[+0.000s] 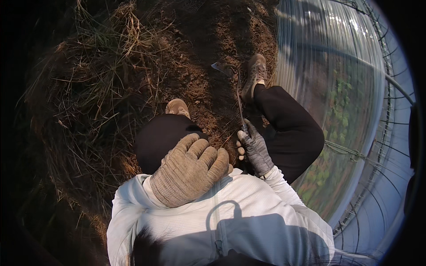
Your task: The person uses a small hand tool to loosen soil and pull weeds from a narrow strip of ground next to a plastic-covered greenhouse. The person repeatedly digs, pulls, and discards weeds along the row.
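My right hand, in a grey knit glove, grips the handle of a hand hoe. The hoe's thin metal neck runs away from me and bends left to a flat blade at the soil, beside my right shoe. My left hand, in a dusty tan knit glove, is raised before my chest and over my left knee. Its back faces the camera and its fingers bend downward. The palm is hidden, so I cannot tell whether it holds anything.
Dry cut grass is heaped on the left. Along the right stands a clear plastic-film wall with a pipe and a tied rope. Green leaves show through the film. My left shoe rests near the grass.
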The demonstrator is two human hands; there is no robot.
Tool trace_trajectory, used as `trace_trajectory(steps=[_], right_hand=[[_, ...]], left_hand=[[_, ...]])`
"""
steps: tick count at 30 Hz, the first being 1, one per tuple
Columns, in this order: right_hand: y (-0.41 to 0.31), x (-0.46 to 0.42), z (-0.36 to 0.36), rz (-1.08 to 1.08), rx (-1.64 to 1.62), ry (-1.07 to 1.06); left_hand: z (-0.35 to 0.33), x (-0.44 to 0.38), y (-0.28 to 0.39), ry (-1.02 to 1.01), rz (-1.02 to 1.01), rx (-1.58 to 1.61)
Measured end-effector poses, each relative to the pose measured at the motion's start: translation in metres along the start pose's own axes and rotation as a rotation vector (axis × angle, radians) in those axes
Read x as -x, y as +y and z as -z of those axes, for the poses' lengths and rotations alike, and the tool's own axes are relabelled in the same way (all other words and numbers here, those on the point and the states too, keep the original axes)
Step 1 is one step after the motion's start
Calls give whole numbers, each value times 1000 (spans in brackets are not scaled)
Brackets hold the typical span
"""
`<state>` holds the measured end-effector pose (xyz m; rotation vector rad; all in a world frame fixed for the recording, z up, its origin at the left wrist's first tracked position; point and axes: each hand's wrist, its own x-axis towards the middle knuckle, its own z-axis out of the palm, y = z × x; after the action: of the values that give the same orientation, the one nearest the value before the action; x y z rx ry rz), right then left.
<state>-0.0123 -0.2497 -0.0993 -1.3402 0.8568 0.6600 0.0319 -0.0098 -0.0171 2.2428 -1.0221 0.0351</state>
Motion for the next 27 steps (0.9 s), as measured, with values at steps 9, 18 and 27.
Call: trace_trajectory(steps=[9, 18, 27], right_hand=[[-69, -93, -38, -305, -107, -212], [-185, -153, -41, -244, 232, -336], [-291, -207, -64, -16, 554, -565]], left_hand=[[2, -82, -111, -189, 356, 1], [26, -132, -199, -49, 906, 51], [60, -93, -207, 221, 1321, -59]])
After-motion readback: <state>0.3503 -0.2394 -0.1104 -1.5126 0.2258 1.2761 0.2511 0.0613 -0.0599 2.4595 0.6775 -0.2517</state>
